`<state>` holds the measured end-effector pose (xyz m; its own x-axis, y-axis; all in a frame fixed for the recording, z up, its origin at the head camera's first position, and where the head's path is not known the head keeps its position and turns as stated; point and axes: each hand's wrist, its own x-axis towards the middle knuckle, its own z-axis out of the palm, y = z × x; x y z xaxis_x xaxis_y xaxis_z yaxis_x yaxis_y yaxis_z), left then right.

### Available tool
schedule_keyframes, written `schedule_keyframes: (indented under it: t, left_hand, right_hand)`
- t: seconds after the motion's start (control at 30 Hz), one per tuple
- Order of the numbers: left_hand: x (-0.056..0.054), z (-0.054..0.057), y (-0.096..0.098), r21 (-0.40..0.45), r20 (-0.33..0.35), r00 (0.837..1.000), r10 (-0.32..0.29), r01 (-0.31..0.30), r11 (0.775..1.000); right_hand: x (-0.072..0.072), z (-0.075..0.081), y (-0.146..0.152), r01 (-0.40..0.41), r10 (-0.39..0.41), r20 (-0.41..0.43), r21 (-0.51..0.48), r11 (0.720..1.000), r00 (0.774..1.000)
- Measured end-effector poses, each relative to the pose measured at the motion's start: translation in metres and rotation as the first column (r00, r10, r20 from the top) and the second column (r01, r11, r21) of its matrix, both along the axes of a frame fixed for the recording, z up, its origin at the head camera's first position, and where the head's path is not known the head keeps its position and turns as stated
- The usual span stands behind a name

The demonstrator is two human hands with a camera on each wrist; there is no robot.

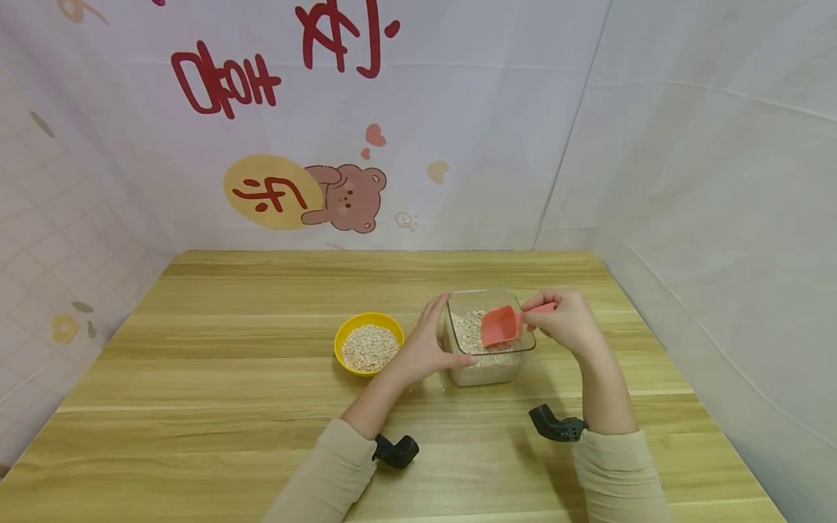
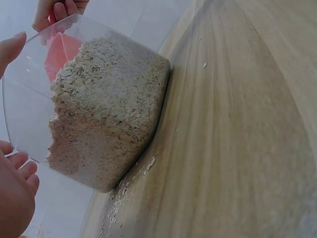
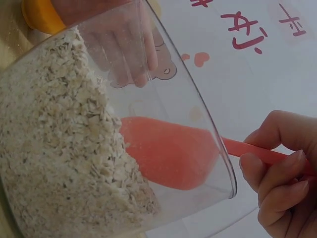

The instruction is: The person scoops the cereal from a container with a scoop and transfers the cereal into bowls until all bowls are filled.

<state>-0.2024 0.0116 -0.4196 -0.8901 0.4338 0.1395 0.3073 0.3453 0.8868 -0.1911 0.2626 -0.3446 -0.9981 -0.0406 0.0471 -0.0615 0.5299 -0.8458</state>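
A clear square container (image 1: 485, 369), partly filled with oat flakes (image 2: 114, 84), stands on the table. My left hand (image 1: 428, 349) holds its left side, with the thumb at the front rim and the fingers by the far left corner. My right hand (image 1: 564, 318) pinches the handle of a pink scoop (image 1: 500, 325) at the container's right rim. The scoop's bowl (image 3: 168, 152) is inside the container, its edge against the oats. Whether oats lie in the scoop is hard to tell. Left of the left hand, a yellow bowl (image 1: 338, 347) holds more oat flakes.
The wooden table (image 1: 229, 407) meets a printed cloth wall (image 1: 471, 145) at the back and a white sheet on the right. Stray flakes (image 2: 119, 198) lie beside the container's base. Black wrist mounts (image 1: 396, 452) stick out near both sleeves.
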Motion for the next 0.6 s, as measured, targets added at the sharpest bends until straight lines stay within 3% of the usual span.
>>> schedule_keyframes:
  t: [0.3,0.6]
  left_hand:
    - [-0.0001,-0.0019,0.0025,0.033,0.003,1.0,0.001,-0.001,0.999]
    - [0.0006,-0.0015,0.0022,0.042,0.01,1.0,0.002,-0.003,0.999]
  right_hand:
    - [0.0031,0.0038,-0.0032,0.03,-0.03,0.036,0.006,1.0,0.999]
    - [-0.0022,-0.0043,-0.0096,0.047,-0.043,0.105,-0.034,0.998,0.994]
